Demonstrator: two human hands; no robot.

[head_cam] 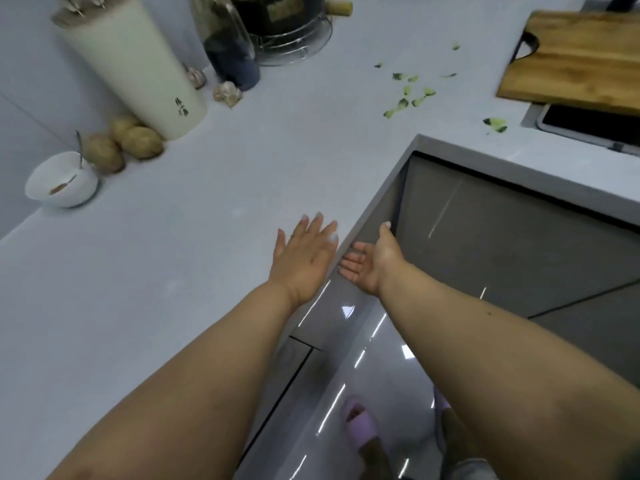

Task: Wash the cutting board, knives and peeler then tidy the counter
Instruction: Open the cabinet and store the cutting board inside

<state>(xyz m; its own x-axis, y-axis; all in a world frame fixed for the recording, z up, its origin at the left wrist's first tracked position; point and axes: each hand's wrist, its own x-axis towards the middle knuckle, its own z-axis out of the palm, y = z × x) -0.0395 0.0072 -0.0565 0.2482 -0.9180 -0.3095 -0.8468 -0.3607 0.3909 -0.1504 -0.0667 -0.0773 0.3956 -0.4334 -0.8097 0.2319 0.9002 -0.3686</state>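
Pale grey stone makes the bench (180,258), and the left hand (304,258) lies flat on it at its front edge, near the middle of the frame, with the fingers straight and spread, holding nothing. The right hand (369,263) is just beside it, off the bench and lower than its edge, with the palm turned up, the fingers relaxed and the thumb pointing away; it also holds nothing. The two hands are near each other but do not touch.

Toward the upper right of the frame, small green peel scraps (410,95) lie scattered on the bench. Further in the upper right corner, the wooden cutting board (581,60) lies over the rim of the sink (568,128), with its dark handle hole turned to the left. Knives and peeler I cannot find in this view.

In the upper left of the frame stands a tall cream container (138,67) with dark characters printed low on its side. Next to it, toward the left, three potatoes (123,143) lie together, and a white bowl (62,180) with a spoon in it stands just beside them. Right of the container stand a dark glass bottle (230,46) and a wire rack (294,39) with a dark pot on it; two garlic bulbs (227,93) lie near the bottle.

At the bottom of the frame, below the bench, a glossy grey floor (381,358) shows, and a foot in a lilac slipper (360,426).
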